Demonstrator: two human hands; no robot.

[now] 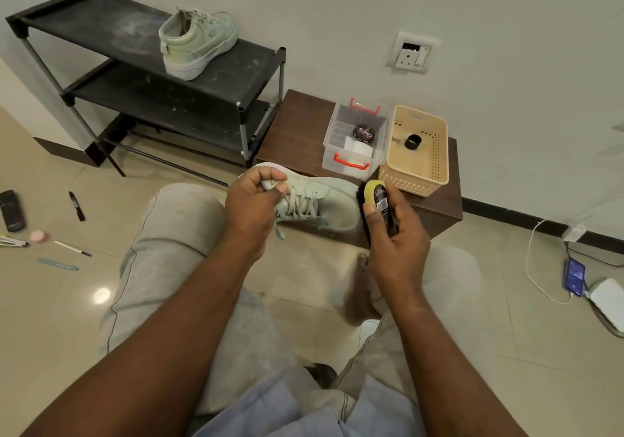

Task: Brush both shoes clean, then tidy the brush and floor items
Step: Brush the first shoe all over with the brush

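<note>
My left hand [253,200] grips a pale green sneaker [324,203] by its tongue and collar, holding it in the air above my knees with the toe pointing right. My right hand [395,230] holds a shoe brush [376,207] with a yellow end and black bristles, and the bristles touch the sneaker's toe. The second pale green sneaker [197,43] stands on the top shelf of a black shoe rack [101,18] at the upper left.
A low brown table [300,126] carries a clear box [354,139] with a polish tin and a beige basket [418,153]. Pens, a black marker [77,205], a pink disc [39,236] and a dark case [11,211] lie on the floor at left. A phone [574,276] charges at right.
</note>
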